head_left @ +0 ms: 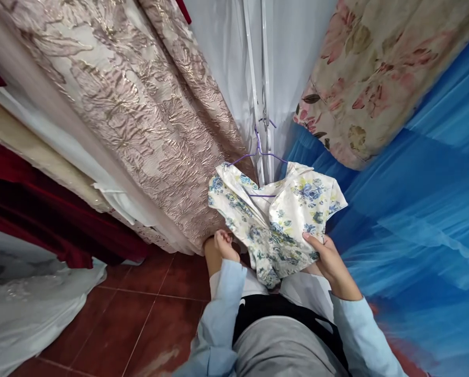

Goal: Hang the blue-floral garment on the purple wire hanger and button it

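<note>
A short-sleeved white blouse [297,209] with blue and green flowers hangs in front of me on a thin purple hanger [258,149]. The hanger's hook is up against the white metal bars. My right hand [328,256] grips the blouse's lower right side, thumb on the front and fingers behind the cloth. Just off the left edge of the blouse, my left hand [225,245] is curled into a loose fist. I see nothing in it, and its palm is partly hidden.
White metal bars [264,68] run upright behind the hanger. Pink-gold brocade cloth [140,104] hangs at left, with dark red cloth [62,209] beyond. Pink-flowered cloth [368,89] and blue tulle [423,209] hang at right. Red floor tiles [152,314] lie below.
</note>
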Tool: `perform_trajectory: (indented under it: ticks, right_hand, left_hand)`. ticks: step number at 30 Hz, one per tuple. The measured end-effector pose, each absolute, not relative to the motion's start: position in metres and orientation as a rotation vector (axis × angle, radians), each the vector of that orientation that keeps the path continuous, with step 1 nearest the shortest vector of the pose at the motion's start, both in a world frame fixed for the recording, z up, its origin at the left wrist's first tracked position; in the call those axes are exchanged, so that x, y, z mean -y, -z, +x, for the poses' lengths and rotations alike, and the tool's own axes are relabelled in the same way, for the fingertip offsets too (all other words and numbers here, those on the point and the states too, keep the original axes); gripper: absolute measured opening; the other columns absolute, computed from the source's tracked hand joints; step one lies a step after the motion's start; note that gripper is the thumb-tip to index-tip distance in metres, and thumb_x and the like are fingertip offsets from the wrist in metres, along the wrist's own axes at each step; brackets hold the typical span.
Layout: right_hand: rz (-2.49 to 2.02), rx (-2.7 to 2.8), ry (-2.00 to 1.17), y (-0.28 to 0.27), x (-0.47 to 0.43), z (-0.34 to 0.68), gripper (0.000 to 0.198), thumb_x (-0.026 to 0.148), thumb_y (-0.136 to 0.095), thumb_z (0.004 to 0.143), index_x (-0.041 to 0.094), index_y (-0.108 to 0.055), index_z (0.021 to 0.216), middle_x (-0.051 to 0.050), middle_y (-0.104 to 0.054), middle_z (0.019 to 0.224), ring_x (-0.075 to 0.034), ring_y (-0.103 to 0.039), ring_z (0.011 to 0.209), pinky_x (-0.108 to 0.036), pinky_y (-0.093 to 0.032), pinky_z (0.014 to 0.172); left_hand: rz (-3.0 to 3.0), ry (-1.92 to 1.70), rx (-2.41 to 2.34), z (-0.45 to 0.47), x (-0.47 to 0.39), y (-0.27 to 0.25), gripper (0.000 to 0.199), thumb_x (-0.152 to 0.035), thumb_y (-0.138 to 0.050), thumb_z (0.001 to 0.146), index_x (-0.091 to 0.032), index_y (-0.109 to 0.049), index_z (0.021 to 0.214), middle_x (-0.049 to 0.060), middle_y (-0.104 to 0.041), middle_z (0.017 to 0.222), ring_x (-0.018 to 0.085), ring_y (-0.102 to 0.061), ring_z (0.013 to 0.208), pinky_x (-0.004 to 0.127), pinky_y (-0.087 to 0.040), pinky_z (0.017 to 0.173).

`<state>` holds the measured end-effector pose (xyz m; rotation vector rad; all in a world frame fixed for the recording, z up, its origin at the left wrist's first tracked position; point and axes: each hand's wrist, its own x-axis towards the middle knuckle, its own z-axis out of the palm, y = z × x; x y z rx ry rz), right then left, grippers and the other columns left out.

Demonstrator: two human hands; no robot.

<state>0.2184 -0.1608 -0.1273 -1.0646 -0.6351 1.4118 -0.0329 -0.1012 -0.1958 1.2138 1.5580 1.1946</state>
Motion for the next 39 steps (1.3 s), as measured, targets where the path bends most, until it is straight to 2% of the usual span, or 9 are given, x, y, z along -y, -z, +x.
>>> perform_trajectory:
  ticks: [2,3,7,9,14,20,26,32,39]
  right_hand:
    - [-1.068,0.662,-1.408,0.128,0.160,0.217,0.040,0.045,-0.093,0.063,0.021,-0.078,0.092,-0.008,-0.081,0.093,-0.035,-0.077,0.094,-0.042,-0.063,0.080]
    - [-1.070,0.674,-1.406,0.128,0.160,0.215,0.040,0.046,-0.093,0.064,0.021,-0.078,0.091,-0.009,-0.081,0.092,-0.035,-0.077,0.094,-0.042,-0.063,0.079]
    - [-1.076,0.691,-1.406,0.129,0.161,0.212,0.038,0.047,-0.092,0.065,0.020,-0.078,0.089,-0.009,-0.081,0.087,-0.034,-0.077,0.092,-0.042,-0.063,0.077]
    - [-1.072,0.702,-1.412,0.131,0.160,0.214,0.038,0.047,-0.091,0.067,0.020,-0.078,0.091,-0.009,-0.081,0.089,-0.033,-0.077,0.093,-0.041,-0.063,0.078]
    - [-1.157,0.752,-1.210,0.140,0.153,0.222,0.042,0.052,-0.087,0.072,0.019,-0.077,0.096,-0.007,-0.080,0.096,-0.030,-0.074,0.098,-0.038,-0.060,0.085]
    - [-1.190,0.806,-1.171,0.149,0.152,0.224,0.047,0.057,-0.086,0.070,0.018,-0.077,0.095,-0.007,-0.080,0.095,-0.028,-0.073,0.092,-0.038,-0.057,0.086]
    - [-1.196,0.855,-1.191,0.149,0.161,0.230,0.045,0.059,-0.083,0.073,0.018,-0.078,0.093,-0.006,-0.079,0.095,-0.027,-0.072,0.089,-0.037,-0.056,0.085]
    - [-1.201,0.875,-1.199,0.150,0.162,0.233,0.042,0.056,-0.082,0.076,0.020,-0.077,0.097,-0.006,-0.079,0.100,-0.028,-0.071,0.096,-0.038,-0.055,0.088]
    - [-1.215,0.847,-1.218,0.156,0.161,0.235,0.046,0.055,-0.082,0.076,0.018,-0.073,0.103,-0.010,-0.076,0.104,-0.032,-0.069,0.106,-0.045,-0.053,0.097]
  left_hand:
    - [1.186,-1.389,-1.642,-0.023,0.115,0.202,0.053,-0.058,-0.020,0.105,-0.023,-0.059,0.096,0.007,-0.060,0.091,0.019,-0.062,0.088,0.036,-0.051,0.080]
    - [1.226,-1.447,-1.628,-0.015,0.120,0.203,0.050,-0.061,-0.024,0.103,-0.025,-0.058,0.095,0.008,-0.060,0.092,0.021,-0.062,0.089,0.036,-0.050,0.082]
    - [1.535,-1.288,-1.344,0.022,0.121,0.191,0.031,-0.056,-0.058,0.091,-0.027,-0.061,0.100,0.007,-0.065,0.093,0.023,-0.063,0.088,0.037,-0.050,0.084]
    - [1.551,-1.260,-1.293,0.035,0.115,0.184,0.026,-0.052,-0.056,0.093,-0.026,-0.060,0.093,0.007,-0.065,0.088,0.022,-0.062,0.083,0.036,-0.050,0.080]
    - [1.498,-1.386,-1.251,0.042,0.110,0.184,0.037,-0.049,-0.050,0.098,-0.020,-0.055,0.076,0.002,-0.057,0.072,0.017,-0.056,0.072,0.029,-0.045,0.071]
    - [1.433,-1.400,-1.276,0.043,0.110,0.193,0.025,-0.040,-0.066,0.091,-0.017,-0.060,0.099,0.003,-0.064,0.089,0.014,-0.060,0.076,0.026,-0.048,0.075]
    - [1.442,-1.440,-1.266,0.054,0.108,0.198,0.023,-0.039,-0.056,0.098,-0.017,-0.060,0.091,0.004,-0.065,0.085,0.016,-0.063,0.080,0.026,-0.049,0.077]
    - [1.436,-1.411,-1.274,0.054,0.109,0.197,0.024,-0.040,-0.058,0.096,-0.017,-0.062,0.093,0.005,-0.068,0.086,0.016,-0.063,0.078,0.025,-0.048,0.075]
    - [1.465,-1.376,-1.251,0.057,0.109,0.185,0.019,-0.034,-0.057,0.092,-0.017,-0.056,0.081,0.000,-0.058,0.072,0.013,-0.051,0.066,0.024,-0.041,0.065]
